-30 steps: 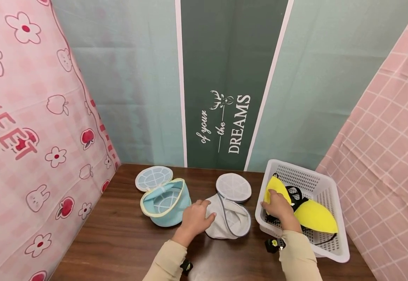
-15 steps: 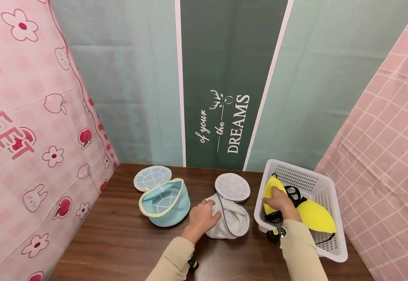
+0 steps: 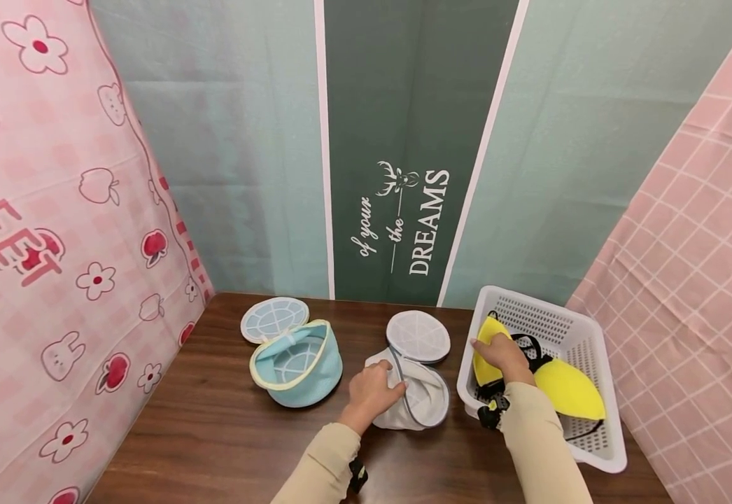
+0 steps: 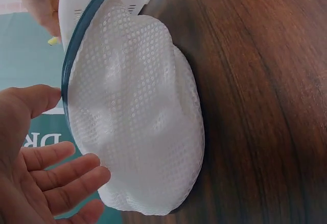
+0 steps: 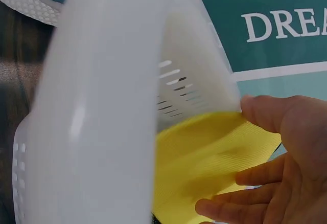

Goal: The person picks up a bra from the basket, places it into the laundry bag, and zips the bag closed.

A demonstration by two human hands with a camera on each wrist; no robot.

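Head view: my right hand [image 3: 501, 353] lies across the near-left cup of a yellow-and-black fabric bra [image 3: 570, 388], inside a white perforated plastic basket [image 3: 539, 318] at the tabletop's [image 3: 215, 420] right edge. Its fingers are spread with no grip. My left hand [image 4: 56, 183], likewise loose, just meets the grey-blue rim of a white mesh pouch [image 4: 133, 106] near the tabletop's middle. To lift cleanly, I'd judge it best to pinch the cup by its firm edge and free the dark straps from the basket, with my left hand light on the rim so the soft wall doesn't buckle. My right hand covers part of the cup; the basket's blurred wall blocks much of the right wrist view; the straps' tangle is hard to follow.
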